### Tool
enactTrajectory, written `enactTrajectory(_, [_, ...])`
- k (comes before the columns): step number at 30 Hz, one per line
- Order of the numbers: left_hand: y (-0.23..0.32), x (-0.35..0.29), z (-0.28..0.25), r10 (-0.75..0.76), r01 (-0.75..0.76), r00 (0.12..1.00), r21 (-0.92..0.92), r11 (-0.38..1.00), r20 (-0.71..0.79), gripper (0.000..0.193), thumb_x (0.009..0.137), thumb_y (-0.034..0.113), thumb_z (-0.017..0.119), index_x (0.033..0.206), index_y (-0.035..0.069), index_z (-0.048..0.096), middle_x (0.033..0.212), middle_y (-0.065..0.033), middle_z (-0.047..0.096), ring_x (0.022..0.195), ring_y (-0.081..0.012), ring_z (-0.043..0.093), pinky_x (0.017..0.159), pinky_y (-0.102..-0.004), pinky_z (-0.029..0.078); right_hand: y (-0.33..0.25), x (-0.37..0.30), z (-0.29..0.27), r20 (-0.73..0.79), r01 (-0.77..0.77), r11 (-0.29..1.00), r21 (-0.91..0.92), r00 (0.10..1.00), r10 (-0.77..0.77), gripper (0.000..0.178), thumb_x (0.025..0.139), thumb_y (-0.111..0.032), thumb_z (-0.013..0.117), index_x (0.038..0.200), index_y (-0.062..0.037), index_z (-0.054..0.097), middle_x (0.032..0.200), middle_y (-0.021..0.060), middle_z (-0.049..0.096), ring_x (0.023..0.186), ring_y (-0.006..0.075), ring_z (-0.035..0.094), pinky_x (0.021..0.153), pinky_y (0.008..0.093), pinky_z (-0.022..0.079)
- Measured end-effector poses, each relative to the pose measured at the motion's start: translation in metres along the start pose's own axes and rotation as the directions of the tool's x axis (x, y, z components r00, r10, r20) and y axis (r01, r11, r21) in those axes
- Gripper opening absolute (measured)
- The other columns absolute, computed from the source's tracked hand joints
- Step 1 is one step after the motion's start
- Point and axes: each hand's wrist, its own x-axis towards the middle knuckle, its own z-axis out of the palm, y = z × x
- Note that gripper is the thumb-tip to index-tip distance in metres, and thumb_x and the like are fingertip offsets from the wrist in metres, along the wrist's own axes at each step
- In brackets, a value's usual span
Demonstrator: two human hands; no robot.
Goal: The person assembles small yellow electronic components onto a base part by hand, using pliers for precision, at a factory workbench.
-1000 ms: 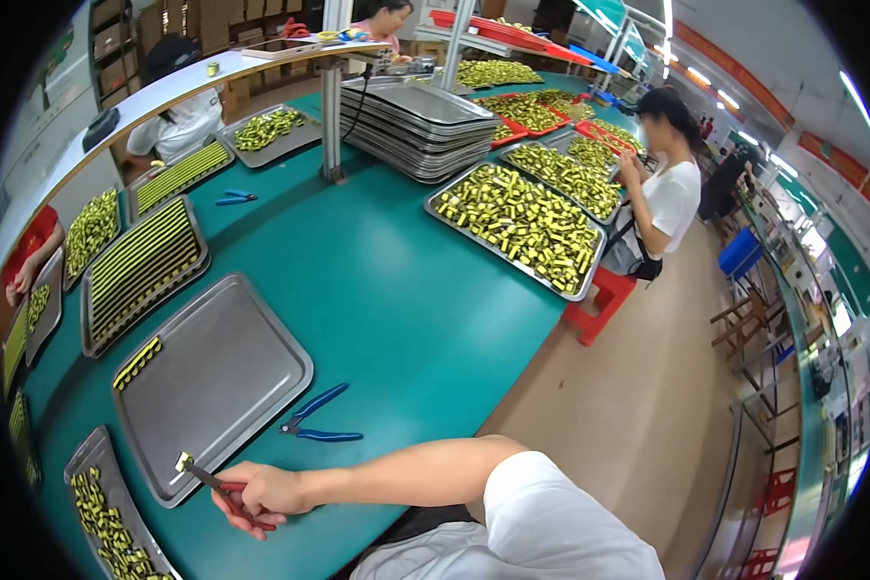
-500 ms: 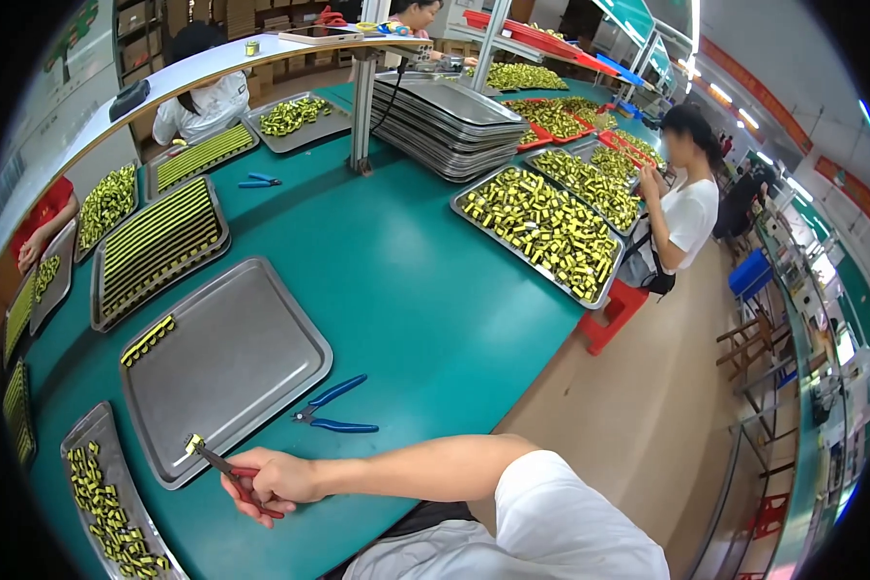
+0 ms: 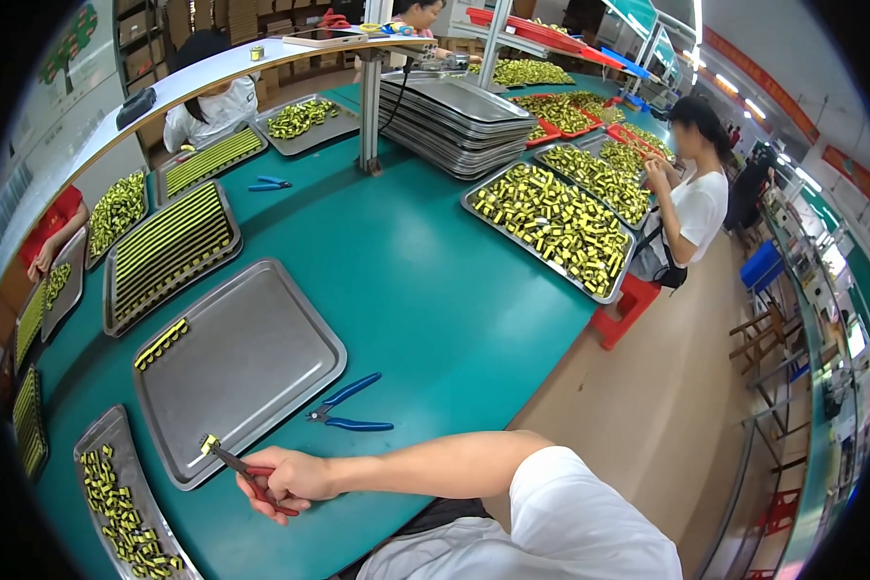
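Observation:
My right hand (image 3: 295, 478) is closed round red-handled pliers (image 3: 257, 472), whose dark jaws point up and left over the near edge of a grey metal tray (image 3: 251, 358). A small yellow-and-black block (image 3: 209, 444) is at the tips of the jaws; whether they grip it or only touch it, I cannot tell. Along the tray's left side stands a short row of similar blocks (image 3: 162, 344). Blue-handled cutters (image 3: 353, 404) lie on the green table just right of the tray. My left hand does not show.
A narrow-looking tray (image 3: 116, 430) of loose blocks lies at the near left. Trays with neat rows (image 3: 169, 253) stand beyond. A heaped tray (image 3: 551, 232) and stacked trays (image 3: 454, 126) are at the back right. Co-workers sit round the table (image 3: 425, 290); one is on a red stool (image 3: 625, 309).
The whole scene sits a little further right in the picture. My right hand and the pliers keep nearly the same place at the tray's near edge, with the block still at the tips.

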Motion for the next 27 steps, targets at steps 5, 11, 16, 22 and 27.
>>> enactTrajectory(5, [0.0, -0.004, 0.017, 0.035, -0.037, 0.996, -0.024, 0.999, -0.086, 0.029, 0.087, 0.014, 0.061, 0.111, 0.002, 0.052, 0.093, -0.012, 0.06, 0.085, -0.0245, 0.059, 0.077, -0.0326, 0.048, -0.001, 0.001, 0.002, -0.015, -0.014, 1.0, 0.027, 1.0, 0.015, 0.033, 0.057, 0.007, 0.039, 0.088, -0.0005, 0.047, 0.071, 0.0146, 0.057, 0.049, 0.0219, 0.059, 0.034, 0.0267, 0.035])
enactTrajectory(11, [-0.002, -0.014, 0.031, 0.066, -0.073, 0.979, -0.028, 0.997, -0.194, 0.027, 0.086, 0.012, 0.061, 0.109, 0.002, 0.052, 0.091, -0.0112, 0.06, 0.083, -0.0245, 0.059, 0.075, -0.0323, 0.048, -0.001, 0.001, 0.001, 0.004, -0.032, 0.999, 0.034, 0.999, 0.032, 0.035, 0.061, 0.008, 0.04, 0.093, -0.0014, 0.048, 0.075, 0.0133, 0.058, 0.054, 0.0205, 0.06, 0.036, 0.0251, 0.036])
enactTrajectory(16, [-0.007, -0.016, 0.037, 0.108, -0.122, 0.957, -0.033, 0.992, -0.27, 0.025, 0.085, 0.011, 0.06, 0.106, 0.001, 0.052, 0.089, -0.0106, 0.06, 0.081, -0.0244, 0.059, 0.074, -0.032, 0.048, 0.003, 0.001, -0.006, -0.001, -0.046, 0.998, 0.036, 0.999, 0.046, 0.035, 0.063, 0.009, 0.041, 0.096, -0.0017, 0.048, 0.078, 0.0131, 0.059, 0.057, 0.0203, 0.062, 0.036, 0.0244, 0.035])
enactTrajectory(22, [-0.02, -0.012, 0.028, 0.218, -0.225, 0.918, 0.017, 0.974, -0.333, 0.022, 0.084, 0.009, 0.059, 0.104, 0.001, 0.052, 0.086, -0.0098, 0.06, 0.079, -0.0244, 0.059, 0.072, -0.0317, 0.048, 0.001, 0.006, -0.001, 0.015, -0.063, 0.997, 0.041, 0.998, 0.062, 0.035, 0.064, 0.008, 0.04, 0.097, -0.003, 0.048, 0.077, 0.0127, 0.057, 0.059, 0.0201, 0.06, 0.037, 0.0247, 0.034])
enactTrajectory(27, [-0.032, 0.017, -0.017, 0.412, -0.382, 0.863, 0.157, 0.911, -0.291, 0.02, 0.084, 0.008, 0.059, 0.101, 0.001, 0.052, 0.084, -0.0092, 0.06, 0.077, -0.0244, 0.058, 0.07, -0.0314, 0.048, 0.0, -0.001, -0.002, -0.013, -0.092, 0.995, 0.031, 0.996, 0.092, 0.03, 0.074, 0.009, 0.042, 0.101, -0.0021, 0.049, 0.086, 0.0149, 0.058, 0.064, 0.0211, 0.06, 0.043, 0.0247, 0.037])
